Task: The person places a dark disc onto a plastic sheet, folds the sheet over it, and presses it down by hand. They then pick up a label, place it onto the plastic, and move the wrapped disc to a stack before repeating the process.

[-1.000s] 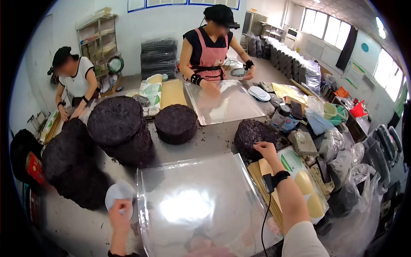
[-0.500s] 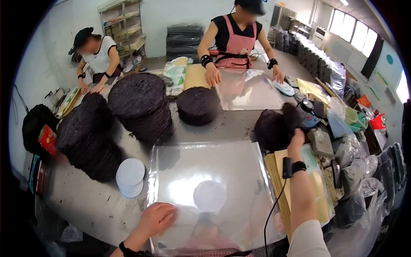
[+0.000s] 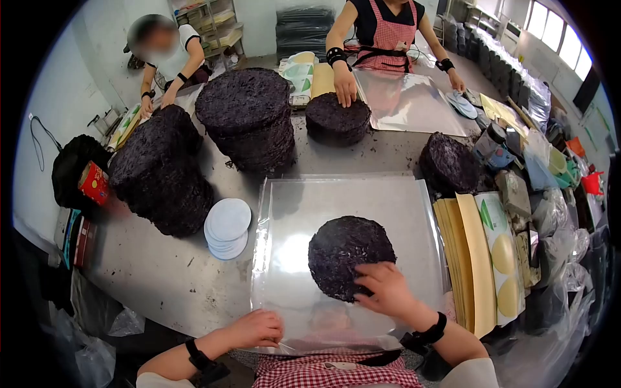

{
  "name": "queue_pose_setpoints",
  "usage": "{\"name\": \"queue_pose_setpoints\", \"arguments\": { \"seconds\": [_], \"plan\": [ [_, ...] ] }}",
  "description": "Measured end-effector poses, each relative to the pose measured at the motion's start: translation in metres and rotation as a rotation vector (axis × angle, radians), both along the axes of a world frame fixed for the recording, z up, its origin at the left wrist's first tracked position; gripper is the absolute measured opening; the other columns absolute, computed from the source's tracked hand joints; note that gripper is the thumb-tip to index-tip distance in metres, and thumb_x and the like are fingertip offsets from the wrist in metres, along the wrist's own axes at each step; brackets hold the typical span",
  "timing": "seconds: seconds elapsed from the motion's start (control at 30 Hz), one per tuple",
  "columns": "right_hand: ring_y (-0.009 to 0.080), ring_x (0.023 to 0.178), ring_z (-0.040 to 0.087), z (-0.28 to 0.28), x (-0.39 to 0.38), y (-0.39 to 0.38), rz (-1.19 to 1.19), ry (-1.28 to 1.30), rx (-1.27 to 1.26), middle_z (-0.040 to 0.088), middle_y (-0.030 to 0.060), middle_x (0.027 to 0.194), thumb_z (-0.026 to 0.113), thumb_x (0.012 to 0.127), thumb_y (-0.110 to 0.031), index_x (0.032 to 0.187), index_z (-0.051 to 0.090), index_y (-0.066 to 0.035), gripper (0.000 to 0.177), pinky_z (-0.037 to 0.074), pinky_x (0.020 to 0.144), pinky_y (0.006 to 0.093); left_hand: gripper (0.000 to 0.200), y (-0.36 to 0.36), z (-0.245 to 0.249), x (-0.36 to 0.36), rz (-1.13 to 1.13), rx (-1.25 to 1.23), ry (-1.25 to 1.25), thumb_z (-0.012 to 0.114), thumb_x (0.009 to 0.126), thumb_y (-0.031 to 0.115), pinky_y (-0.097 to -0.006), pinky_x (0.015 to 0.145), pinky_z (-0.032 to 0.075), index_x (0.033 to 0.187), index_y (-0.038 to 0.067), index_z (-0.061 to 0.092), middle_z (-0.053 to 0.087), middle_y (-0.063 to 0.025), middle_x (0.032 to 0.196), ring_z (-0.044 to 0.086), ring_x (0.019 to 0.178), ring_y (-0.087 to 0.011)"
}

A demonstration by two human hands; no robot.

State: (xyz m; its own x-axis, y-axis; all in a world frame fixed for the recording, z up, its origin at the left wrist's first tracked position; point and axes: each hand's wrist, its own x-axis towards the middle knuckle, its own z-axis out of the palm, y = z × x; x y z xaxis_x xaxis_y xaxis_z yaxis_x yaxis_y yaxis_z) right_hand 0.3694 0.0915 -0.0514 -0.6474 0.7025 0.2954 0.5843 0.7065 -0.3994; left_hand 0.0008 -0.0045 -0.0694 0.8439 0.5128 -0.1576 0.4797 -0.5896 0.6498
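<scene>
A thin, dark disc of what looks like dried seaweed [image 3: 346, 249] lies flat on the clear plastic sheets [image 3: 407, 213] in front of me. My right hand [image 3: 387, 291] rests on the disc's lower right part, fingers spread and touching its top. At the sheets' lower left corner is my left hand [image 3: 255, 328], its fingers curled together; whether they pinch the plastic is hidden. White round papers [image 3: 228, 223] are stacked left of the sheets. A stack of dark discs [image 3: 449, 161] stands beyond their upper right corner.
Tall stacks of dark discs [image 3: 242, 123] stand at the left and back. Yellow and green printed packaging [image 3: 475, 258] lies on the right. Across the table, a co-worker's hand [image 3: 345, 84] touches another dark stack [image 3: 337, 119]. A second co-worker [image 3: 178, 61] works at the far left.
My right hand has brought a dark disc from the right-hand stack onto the plastic, where the white round paper showed before. My left fingers have curled in. The co-worker's hand moved onto the dark stack.
</scene>
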Motion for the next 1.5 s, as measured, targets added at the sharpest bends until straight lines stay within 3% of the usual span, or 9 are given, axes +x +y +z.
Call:
{"name": "queue_pose_setpoints", "arguments": {
  "seconds": [0.47,0.53,0.7,0.77,0.83,1.03,1.23,1.33,1.5],
  "plan": [
    [0.0338,0.146,0.025,-0.041,0.009,0.045,0.064,0.004,-0.293,0.035,0.0186,0.154,0.060,0.088,-0.051,0.132,0.057,-0.013,0.058,0.010,0.118,0.0545,0.023,0.109,0.048,0.076,0.398,0.048,0.340,0.058,0.091,0.030,-0.0421,0.064,0.050,0.084,0.009,0.064,0.064,-0.0106,0.084,0.064,0.073,-0.0296],
    [0.0362,0.146,0.024,-0.034,0.011,0.049,0.085,0.047,-0.397,0.036,0.0191,0.153,0.066,0.085,-0.048,0.114,0.064,-0.010,0.048,0.010,0.118,0.0550,0.016,0.156,0.014,0.111,0.394,0.611,-0.027,0.060,0.087,0.022,-0.0413,0.064,0.053,0.082,0.007,0.064,0.062,-0.0113,0.084,0.064,0.077,-0.0306],
    [0.0409,0.132,0.042,-0.051,0.004,0.047,-0.126,0.297,-0.500,0.057,0.0182,0.130,0.080,0.071,-0.025,0.090,0.065,-0.008,0.029,0.026,0.113,0.0569,0.047,0.147,0.015,0.186,0.468,0.603,-0.543,0.060,0.090,0.028,-0.0424,0.098,0.046,0.125,-0.002,0.056,0.053,-0.0208,0.130,0.050,0.125,-0.0368],
    [0.0404,0.131,0.043,-0.069,0.006,0.046,-0.135,0.238,-0.341,0.055,0.0176,0.132,0.081,0.069,-0.025,0.087,0.066,-0.008,0.029,0.027,0.112,0.0567,0.074,0.117,0.035,0.180,0.970,0.613,-0.052,0.064,0.088,0.043,-0.0540,0.106,0.037,0.136,-0.009,0.043,0.038,-0.0279,0.145,0.032,0.139,-0.0423],
    [0.0397,0.131,0.043,-0.062,0.006,0.048,-0.062,0.153,-0.265,0.054,0.0167,0.135,0.082,0.067,-0.025,0.084,0.067,-0.008,0.029,0.029,0.110,0.0564,0.091,0.095,-0.026,0.175,0.723,0.506,0.209,0.068,0.080,0.053,-0.0643,0.109,0.024,0.136,-0.013,0.039,0.032,-0.0300,0.148,0.020,0.144,-0.0463],
    [0.0380,0.116,0.049,-0.034,0.003,0.064,-0.040,-0.086,-0.281,0.055,0.0164,0.126,0.084,0.057,-0.028,0.079,0.065,-0.010,0.035,0.036,0.100,0.0526,0.072,0.092,-0.039,0.181,0.569,0.289,-0.374,0.068,0.079,0.011,-0.0424,0.114,0.032,0.140,-0.009,0.037,0.028,-0.0250,0.153,0.029,0.143,-0.0368],
    [0.0456,0.137,0.034,-0.023,-0.011,-0.081,-0.050,0.119,-0.227,0.038,0.0307,0.144,0.078,0.071,-0.028,0.140,0.036,0.008,0.088,0.025,0.114,0.0556,0.057,0.086,-0.040,0.184,0.549,0.581,-0.076,0.060,0.082,0.017,-0.0481,0.113,0.032,0.133,-0.007,0.050,0.034,-0.0200,0.154,0.028,0.145,-0.0337],
    [0.0474,0.140,0.028,-0.034,0.029,-0.104,-0.349,-0.115,-0.268,0.029,0.0347,0.148,0.080,0.072,-0.038,0.143,0.028,0.012,0.101,0.021,0.115,0.0567,0.057,0.083,-0.041,0.189,0.666,0.624,0.022,0.063,0.079,0.021,-0.0746,0.105,0.017,0.135,0.012,0.055,0.026,-0.0260,0.155,0.019,0.145,-0.0452],
    [0.0483,0.139,0.029,-0.052,0.015,-0.035,-0.786,-0.086,-0.071,0.026,0.0348,0.150,0.079,0.073,-0.039,0.142,0.027,0.015,0.101,0.020,0.117,0.0540,0.062,0.082,-0.033,0.186,0.677,0.540,0.030,0.066,0.079,0.018,-0.0626,0.110,0.025,0.140,0.016,0.052,0.022,-0.0318,0.153,0.027,0.141,-0.0470]
  ]
}}
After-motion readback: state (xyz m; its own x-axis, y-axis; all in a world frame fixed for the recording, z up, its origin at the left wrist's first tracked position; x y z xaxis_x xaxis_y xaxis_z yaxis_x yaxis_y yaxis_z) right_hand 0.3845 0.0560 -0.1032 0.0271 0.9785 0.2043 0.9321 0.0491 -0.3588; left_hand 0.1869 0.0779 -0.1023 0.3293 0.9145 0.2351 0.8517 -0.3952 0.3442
